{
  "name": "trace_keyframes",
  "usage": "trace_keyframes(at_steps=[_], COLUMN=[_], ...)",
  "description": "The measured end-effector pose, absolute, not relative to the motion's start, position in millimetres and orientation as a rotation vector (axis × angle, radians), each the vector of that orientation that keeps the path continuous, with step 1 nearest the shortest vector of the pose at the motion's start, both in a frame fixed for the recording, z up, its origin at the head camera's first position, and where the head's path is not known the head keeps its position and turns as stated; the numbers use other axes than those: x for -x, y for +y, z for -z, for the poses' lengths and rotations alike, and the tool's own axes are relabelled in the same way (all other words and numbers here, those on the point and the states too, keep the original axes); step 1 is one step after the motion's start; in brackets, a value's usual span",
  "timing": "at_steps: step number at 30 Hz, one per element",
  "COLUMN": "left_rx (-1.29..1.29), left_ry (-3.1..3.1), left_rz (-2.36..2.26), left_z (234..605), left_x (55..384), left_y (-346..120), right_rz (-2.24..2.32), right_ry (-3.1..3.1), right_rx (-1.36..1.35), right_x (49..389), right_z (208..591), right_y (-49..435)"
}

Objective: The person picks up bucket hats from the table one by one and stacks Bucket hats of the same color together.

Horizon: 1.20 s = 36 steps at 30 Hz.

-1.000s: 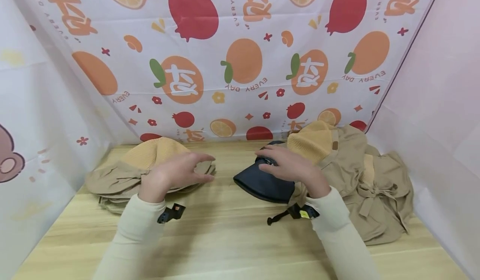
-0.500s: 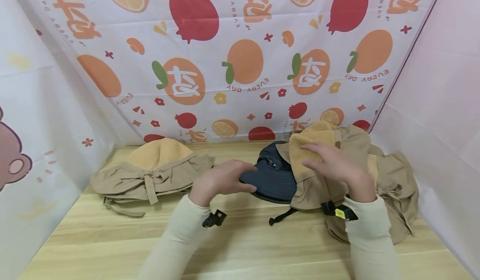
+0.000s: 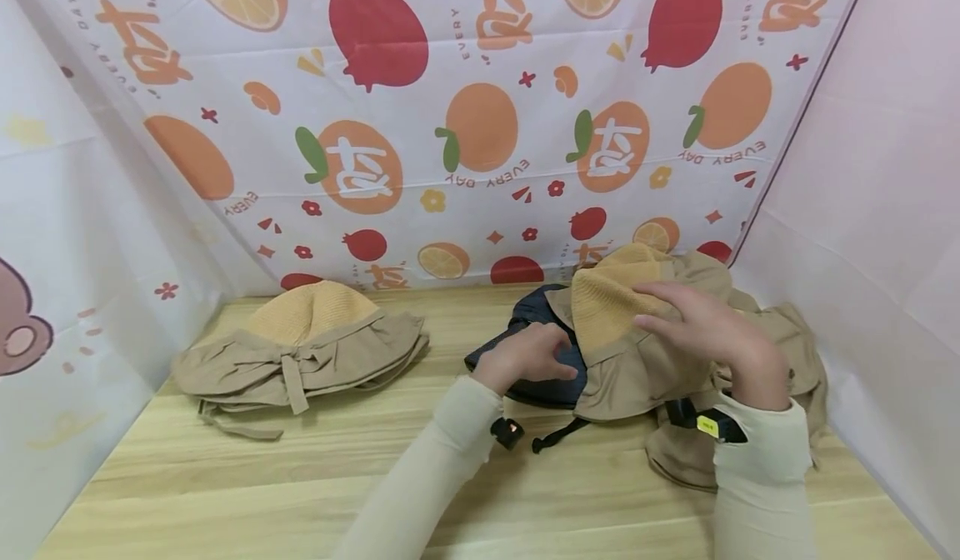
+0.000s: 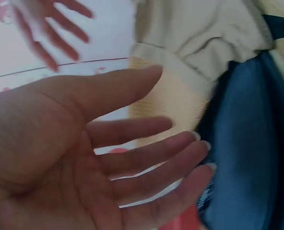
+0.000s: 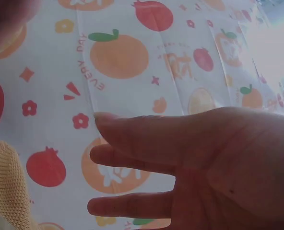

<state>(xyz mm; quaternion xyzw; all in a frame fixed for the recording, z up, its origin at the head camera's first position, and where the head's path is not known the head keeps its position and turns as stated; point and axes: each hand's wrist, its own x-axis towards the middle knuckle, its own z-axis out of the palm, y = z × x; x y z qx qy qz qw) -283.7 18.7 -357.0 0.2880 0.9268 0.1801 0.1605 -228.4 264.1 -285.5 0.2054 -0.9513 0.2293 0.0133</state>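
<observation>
In the head view a tan sun hat with a yellow knitted crown (image 3: pixel 611 302) lies on the right pile, overlapping a navy hat (image 3: pixel 547 389). My left hand (image 3: pixel 528 353) is over the navy hat, its fingers spread and holding nothing. In the left wrist view the fingers of the left hand (image 4: pixel 147 163) reach toward the navy brim (image 4: pixel 247 139). My right hand (image 3: pixel 697 327) hovers over the tan hat with fingers extended. The right wrist view shows the right hand (image 5: pixel 218 167) holding nothing, with the knitted crown (image 5: pixel 7 182) at lower left.
On the left of the wooden table (image 3: pixel 300 493) sits a stack of tan hats (image 3: pixel 300 352) with yellow crowns and a bow. More tan hats (image 3: pixel 795 352) lie at the far right. A fruit-printed curtain (image 3: pixel 480 227) stands behind, with pale curtains at both sides.
Both hands have moved right: the left from the tan stack to the navy hat, the right from the navy hat to over the tan hat. The hats have stayed in place.
</observation>
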Motion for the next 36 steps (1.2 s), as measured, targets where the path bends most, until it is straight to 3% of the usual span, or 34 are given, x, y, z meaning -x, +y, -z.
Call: trace_keyframes(at_steps=[12, 25, 36], left_rx=[-0.621, -0.547, -0.586], left_ry=[2.576, 2.392, 2.446], left_rz=[-0.756, -1.209, -1.307], left_z=[392, 396, 390], left_x=[306, 301, 299], left_y=[53, 61, 63], right_rz=[-0.640, -0.621, -0.695], right_ry=[-2.953, -2.989, -3.096], right_rx=[-0.612, -0.680, -0.737], right_x=[226, 229, 226], right_z=[285, 285, 286], right_y=[276, 276, 257])
